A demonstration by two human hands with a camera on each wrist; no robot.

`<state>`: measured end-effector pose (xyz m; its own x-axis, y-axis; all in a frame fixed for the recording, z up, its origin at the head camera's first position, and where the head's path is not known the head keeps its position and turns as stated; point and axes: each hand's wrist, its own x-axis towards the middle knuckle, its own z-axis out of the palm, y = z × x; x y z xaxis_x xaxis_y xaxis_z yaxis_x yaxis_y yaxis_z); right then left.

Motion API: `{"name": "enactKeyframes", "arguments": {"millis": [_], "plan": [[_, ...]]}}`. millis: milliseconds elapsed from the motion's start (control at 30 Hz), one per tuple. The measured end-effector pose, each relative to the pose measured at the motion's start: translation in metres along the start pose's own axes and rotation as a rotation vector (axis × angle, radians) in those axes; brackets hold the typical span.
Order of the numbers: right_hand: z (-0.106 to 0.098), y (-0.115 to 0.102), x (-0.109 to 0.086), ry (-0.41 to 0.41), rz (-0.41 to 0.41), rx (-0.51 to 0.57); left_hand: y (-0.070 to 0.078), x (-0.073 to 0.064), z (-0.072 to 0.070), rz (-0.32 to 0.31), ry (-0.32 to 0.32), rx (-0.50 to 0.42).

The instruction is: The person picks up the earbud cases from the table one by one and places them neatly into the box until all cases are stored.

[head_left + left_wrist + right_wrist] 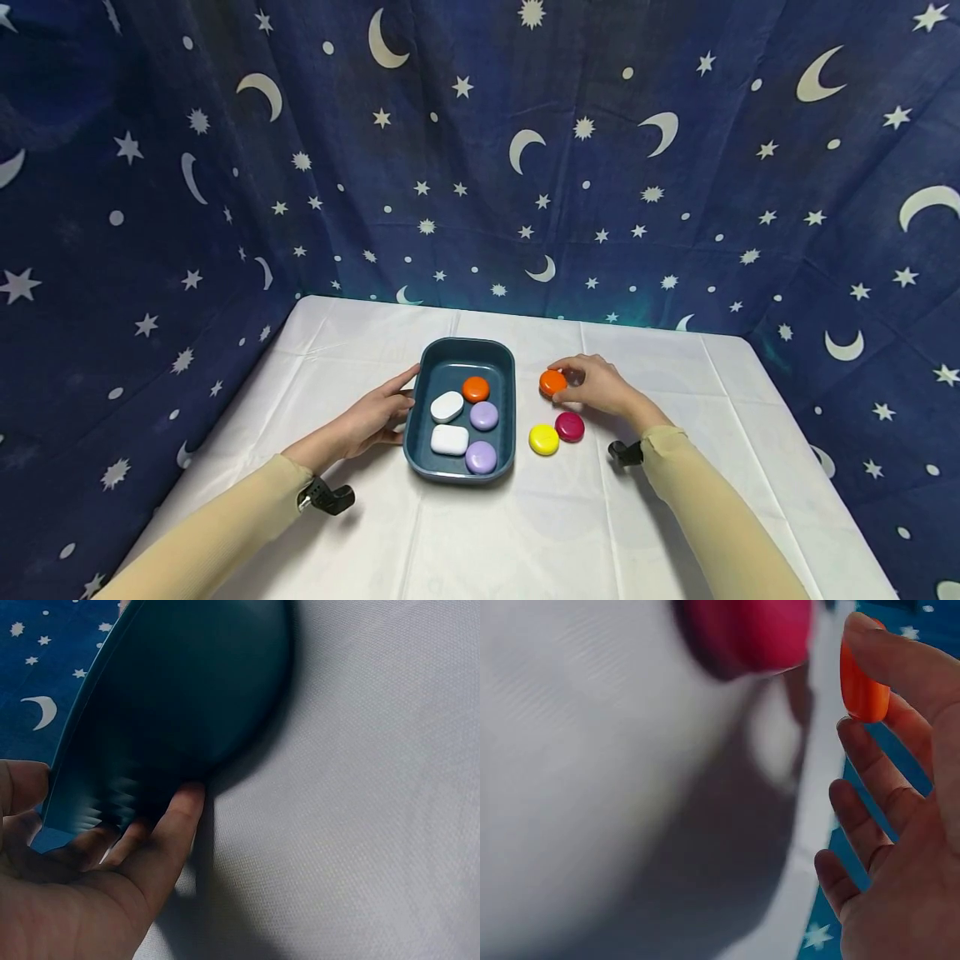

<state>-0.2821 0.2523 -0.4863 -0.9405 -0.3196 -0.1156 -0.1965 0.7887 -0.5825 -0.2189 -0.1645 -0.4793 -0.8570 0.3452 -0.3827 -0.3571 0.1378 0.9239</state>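
My right hand (pixel 600 387) pinches an orange disc (pixel 552 382) between thumb and fingers, to the right of a dark teal tray (pixel 459 478). In the right wrist view the orange disc (pixel 865 679) is seen edge-on under the thumb. On the tray's left side, my left hand (pixel 367 421) touches the outer wall with its fingertips; the left wrist view shows the fingers (pixel 169 840) fairly straight against the tray wall (pixel 187 682). Inside the tray lie another orange disc (pixel 476 389), a white oval piece (pixel 447 406), a white rounded rectangular piece (pixel 450 440) and two lilac discs (pixel 483 416).
A yellow disc (pixel 543 439) and a crimson disc (pixel 570 427) lie side by side on the white tablecloth (pixel 510 542), just in front of my right hand. Behind and beside the table hangs a dark blue curtain (pixel 480 133) with moons and stars.
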Motion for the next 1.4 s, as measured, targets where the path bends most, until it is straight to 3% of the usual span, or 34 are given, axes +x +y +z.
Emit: {"name": "enactKeyframes", "arguments": {"millis": [267,467,800,1167,1400], "plan": [[-0.013,-0.045,0.007,0.061,-0.129,0.081,0.001,-0.001,-0.002,0.004,-0.008,0.004],[-0.006,-0.080,0.015,0.031,-0.201,0.076,0.001,-0.001,-0.002,0.001,-0.013,0.000],[0.020,-0.113,0.038,-0.023,-0.335,-0.177,0.001,-0.001,-0.001,0.012,-0.026,0.009],[0.040,-0.135,0.058,-0.036,-0.341,-0.410,0.001,0.000,-0.002,0.002,-0.019,0.006],[0.046,-0.143,0.062,-0.060,-0.341,-0.445,-0.001,0.001,-0.002,0.002,-0.015,-0.005]]}}
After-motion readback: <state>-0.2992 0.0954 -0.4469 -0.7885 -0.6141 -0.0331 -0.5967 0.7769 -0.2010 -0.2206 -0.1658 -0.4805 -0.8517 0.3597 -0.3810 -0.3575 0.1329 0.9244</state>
